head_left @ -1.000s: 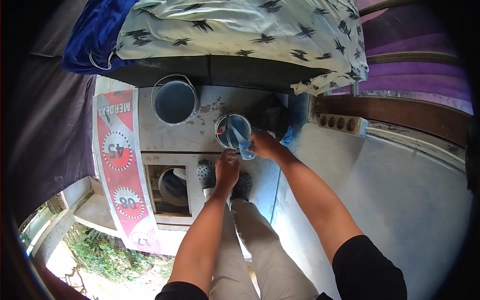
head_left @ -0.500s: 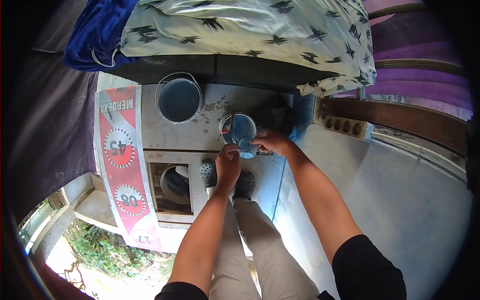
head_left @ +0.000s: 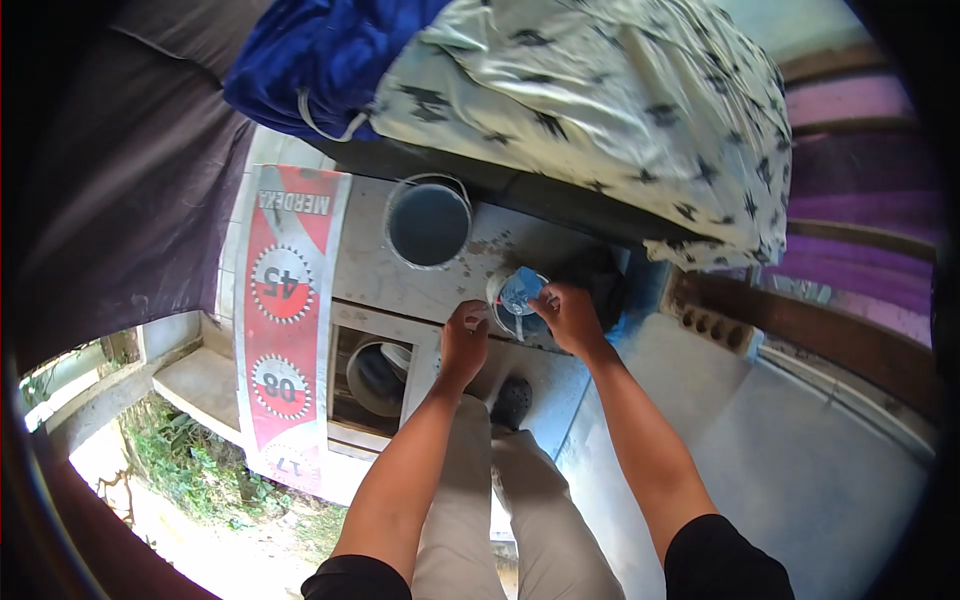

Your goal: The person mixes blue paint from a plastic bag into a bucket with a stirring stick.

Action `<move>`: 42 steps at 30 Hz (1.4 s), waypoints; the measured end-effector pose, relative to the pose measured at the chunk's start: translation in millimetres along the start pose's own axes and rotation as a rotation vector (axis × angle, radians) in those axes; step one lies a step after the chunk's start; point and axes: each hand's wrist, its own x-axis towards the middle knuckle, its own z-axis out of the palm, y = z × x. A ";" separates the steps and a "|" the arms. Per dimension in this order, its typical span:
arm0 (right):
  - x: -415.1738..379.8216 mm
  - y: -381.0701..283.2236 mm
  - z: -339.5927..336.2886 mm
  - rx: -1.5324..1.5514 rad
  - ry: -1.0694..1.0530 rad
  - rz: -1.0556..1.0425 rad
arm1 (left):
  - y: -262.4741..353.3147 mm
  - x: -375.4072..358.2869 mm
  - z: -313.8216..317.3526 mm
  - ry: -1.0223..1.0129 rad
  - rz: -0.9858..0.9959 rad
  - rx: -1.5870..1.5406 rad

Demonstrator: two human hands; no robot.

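Over a small bucket (head_left: 497,318) on the platform, my right hand (head_left: 566,312) grips a bluish, see-through plastic piece (head_left: 519,290) by its edge. What the piece is exactly, I cannot make out. My left hand (head_left: 467,330) is just left of the small bucket, with its fingers curled and apart and nothing seen between them. The inside of the small bucket is mostly hidden by the plastic piece. A larger bucket (head_left: 428,225) with grey liquid stands further back to the left.
A padded surface under patterned cloth (head_left: 600,110) spans the back. A red and white banner (head_left: 290,330) hangs at the left beside an opening holding a pale container (head_left: 370,378). A socket strip (head_left: 715,330) lies at the right. Dark cloth (head_left: 592,290) sits beside the small bucket.
The view has shifted and turned. My left hand has come away from the plastic piece and opened. My right hand has raised the piece over the small bucket.
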 end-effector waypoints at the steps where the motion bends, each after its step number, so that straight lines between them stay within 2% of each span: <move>1: 10.6 -12.3 2.7 0.003 -0.005 -0.017 | 2.5 5.9 -7.5 0.009 0.009 -0.015; 3: 29.3 -34.6 9.0 -0.060 -0.013 -0.166 | 6.1 18.5 -21.8 0.033 0.030 0.014; 8: 88.1 -55.0 54.1 -0.101 -0.033 -0.259 | -1.9 52.2 -47.2 0.086 0.101 0.042; 10: 108.8 -57.2 72.8 -0.131 -0.037 -0.275 | -1.0 61.7 -56.8 0.097 0.039 0.070; 12: 126.8 -56.5 89.1 -0.172 -0.090 -0.206 | -4.4 71.3 -64.1 0.104 -0.027 0.094; 15: 153.2 -53.1 107.8 -0.213 -0.229 -0.085 | -17.9 87.5 -75.2 0.107 -0.013 0.129; 18: 177.4 -40.6 128.0 -0.229 -0.307 -0.059 | -31.4 96.7 -84.5 0.098 0.019 0.194; 21: 189.2 -37.6 137.9 -0.216 -0.345 0.041 | -27.3 95.6 -94.4 0.081 -0.043 0.199; 25: 204.6 -29.5 149.8 -0.279 -0.388 0.064 | -28.1 92.7 -104.1 0.070 -0.046 0.193; 31: 207.7 -30.3 168.6 -0.423 -0.286 0.006 | -31.1 89.2 -109.4 0.048 -0.105 0.113; 34: 203.7 -35.2 173.5 -0.435 -0.156 -0.017 | -31.5 89.0 -109.2 0.050 -0.094 0.109; 36: 199.9 -37.1 173.6 -0.461 0.005 -0.020 | -31.0 88.3 -107.8 0.044 -0.094 0.111; 40: 192.9 -39.4 156.4 -0.267 0.035 -0.010 | -28.4 82.4 -102.5 0.036 -0.081 0.123; 42: 187.4 -38.3 147.6 -0.261 0.050 -0.101 | -27.4 80.4 -97.8 0.032 -0.084 0.136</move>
